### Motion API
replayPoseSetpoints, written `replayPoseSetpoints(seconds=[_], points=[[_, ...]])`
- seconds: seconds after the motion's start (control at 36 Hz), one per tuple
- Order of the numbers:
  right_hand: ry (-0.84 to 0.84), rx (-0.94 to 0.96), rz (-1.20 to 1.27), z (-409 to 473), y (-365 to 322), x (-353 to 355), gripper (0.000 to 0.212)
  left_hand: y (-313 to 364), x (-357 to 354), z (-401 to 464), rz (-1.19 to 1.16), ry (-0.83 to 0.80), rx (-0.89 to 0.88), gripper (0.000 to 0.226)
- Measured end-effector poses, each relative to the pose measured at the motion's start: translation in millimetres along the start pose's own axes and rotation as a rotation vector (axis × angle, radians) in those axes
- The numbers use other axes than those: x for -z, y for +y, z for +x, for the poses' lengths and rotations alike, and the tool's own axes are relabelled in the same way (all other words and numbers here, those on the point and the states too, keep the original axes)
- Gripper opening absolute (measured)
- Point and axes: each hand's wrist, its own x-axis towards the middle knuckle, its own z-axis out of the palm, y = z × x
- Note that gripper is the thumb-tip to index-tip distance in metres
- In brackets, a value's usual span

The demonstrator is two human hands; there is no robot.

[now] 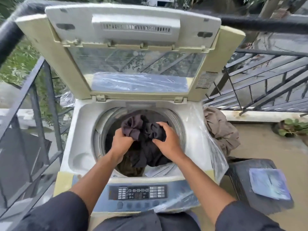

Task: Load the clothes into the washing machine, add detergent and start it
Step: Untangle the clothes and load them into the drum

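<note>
Black railing (266,25) rings balcony; washing machine (191,130) lid up; both hands (122,140) clutch dark clothes (143,129).

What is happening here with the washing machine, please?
A person is loading a top-loading washing machine that stands outdoors beside a metal railing. Its lid is up. The left hand and the right hand both grip a bundle of dark clothes over the drum opening, and part of it hangs inside the drum. A brownish garment lies at the machine's right side, not yet loaded. Nothing touches the control panel.
</note>
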Motion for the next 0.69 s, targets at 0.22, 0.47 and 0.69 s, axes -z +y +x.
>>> replayPoseSetpoints(seconds=[0.22,0.47,0.69], points=[[0.112,-0.111,-0.068,40,18,-16,0.054,-5,-8,37,-0.029,-0.111,0.031,0.040],[-0.055,-0.280,-0.323,62,28,-24,0.063,-7,-22,65,0.208,-0.419,0.148,0.055],[-0.134,-0.311,-0.279,53,38,-33,0.058,-41,-27,62,0.305,-0.357,0.208,0.045]])
